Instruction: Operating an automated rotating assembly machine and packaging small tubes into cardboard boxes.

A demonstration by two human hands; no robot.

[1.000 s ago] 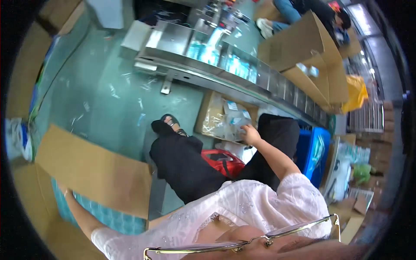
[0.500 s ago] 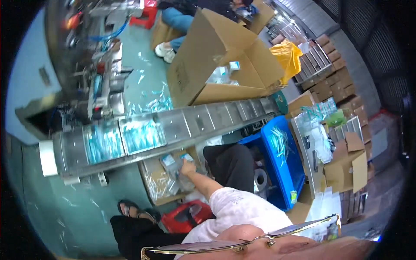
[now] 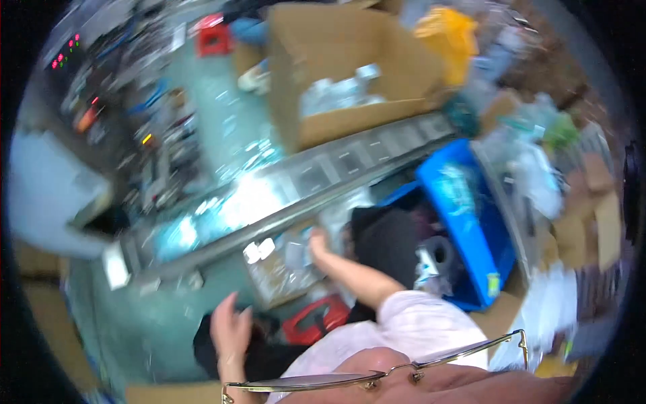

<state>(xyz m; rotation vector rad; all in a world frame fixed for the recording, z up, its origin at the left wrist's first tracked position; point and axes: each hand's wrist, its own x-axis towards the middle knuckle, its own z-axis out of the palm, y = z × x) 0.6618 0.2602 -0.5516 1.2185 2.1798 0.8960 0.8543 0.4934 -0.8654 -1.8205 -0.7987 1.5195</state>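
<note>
My right hand (image 3: 317, 248) reaches down beside the conveyor, next to a clear plastic container (image 3: 294, 254) in a shallow cardboard box (image 3: 276, 286). Blur hides whether its fingers grip anything. On the left, my left hand (image 3: 231, 330) is raised over my dark-trousered leg, fingers apart and nothing visible in it. A metal conveyor (image 3: 367, 156) with divided sections crosses in front of me. Shiny teal items (image 3: 180, 236) lie along its left part, partly washed out by glare.
Beyond the conveyor stands a large open carton (image 3: 363, 44) holding clear packs. A blue bin (image 3: 496, 225) is to my right, near a cluttered table with plastic bags. Machinery (image 3: 158, 155) fills the far left. A red stool (image 3: 319, 318) sits low beside my leg.
My left hand has come into view at the lower left. My right hand stays by the containers. The view has shifted and blurred, and the scene appears tilted differently.
</note>
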